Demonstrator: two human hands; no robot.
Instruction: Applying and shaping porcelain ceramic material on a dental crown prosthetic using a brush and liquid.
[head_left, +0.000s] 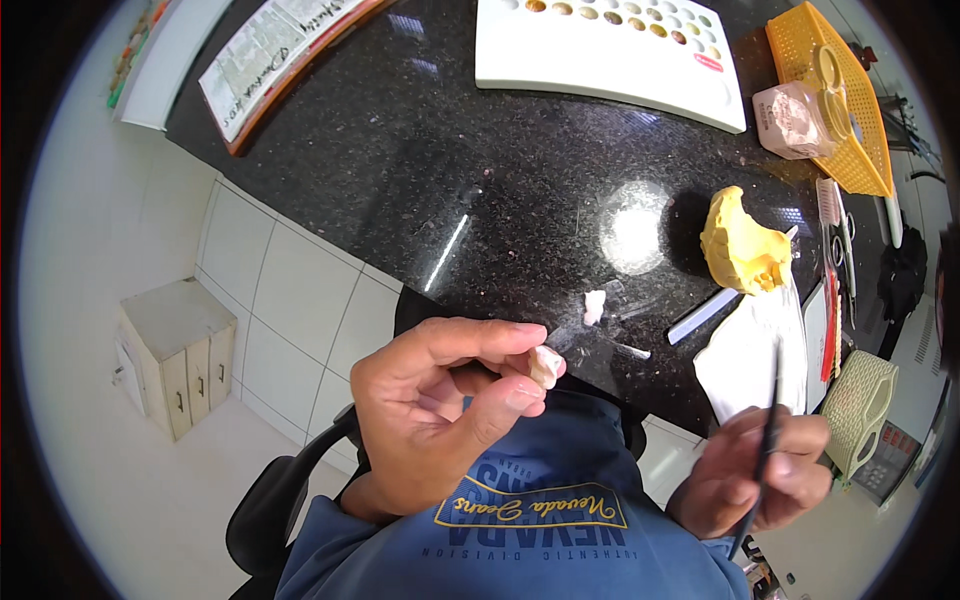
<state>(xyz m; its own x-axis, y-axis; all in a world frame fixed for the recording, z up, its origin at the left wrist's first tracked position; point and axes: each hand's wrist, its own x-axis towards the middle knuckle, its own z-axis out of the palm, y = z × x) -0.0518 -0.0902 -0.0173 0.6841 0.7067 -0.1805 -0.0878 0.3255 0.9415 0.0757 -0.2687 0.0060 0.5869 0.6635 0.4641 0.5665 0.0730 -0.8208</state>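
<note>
Between the thumb and fingertips of my left hand (440,400) is a small, glossy, pinkish-white tooth-like piece (545,367), raised off the table near its front edge. My right hand (755,475) grips a thin black-handled brush (769,440) with its slim tip pointing away from me; the tip is too fine to make out well. On the table just past my left fingertips lies a separate pinkish-white lump (594,308). A yellow dental plaster model (740,245) stands to the right, by a white cloth or tissue (750,350).
A white palette (600,75) with several coloured wells is at the back. Toward the right are a jar of pink powder (790,120), a yellow basket (855,110), a flat grey-white strip (702,315) and a pink-bristled brush (828,202). A framed panel (265,70) lies far left.
</note>
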